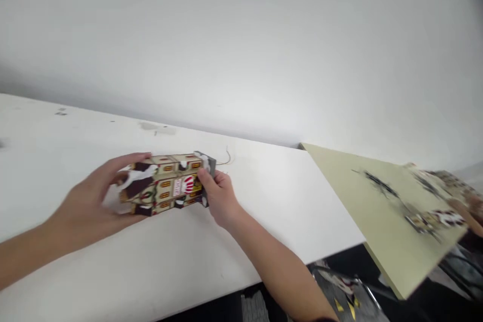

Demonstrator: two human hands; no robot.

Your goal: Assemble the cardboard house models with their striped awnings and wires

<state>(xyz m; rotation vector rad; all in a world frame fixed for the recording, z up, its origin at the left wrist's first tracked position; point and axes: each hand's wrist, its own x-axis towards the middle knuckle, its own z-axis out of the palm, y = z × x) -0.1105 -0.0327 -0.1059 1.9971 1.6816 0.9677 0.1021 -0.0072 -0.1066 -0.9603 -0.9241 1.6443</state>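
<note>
A small model house [166,183] with cream walls, yellow windows, a dark snow-topped roof and a red-and-white striped awning lies on its side above the white table. Its roof points left and its grey base faces right. My left hand [90,198] wraps round the roof end, thumb and fingers on opposite sides. With the thumb on the front near the base, my right hand [221,193] grips the other end; its remaining fingers are partly hidden behind. A thin wire [228,156] sticks out beyond the base.
The white table [287,196] meets a pale wall. At the right stands a yellowish table [339,176] with dark wires [381,183] and another model house [433,220], blurred, beside another person's hand [468,214]. Small scraps [61,112] lie at the far left.
</note>
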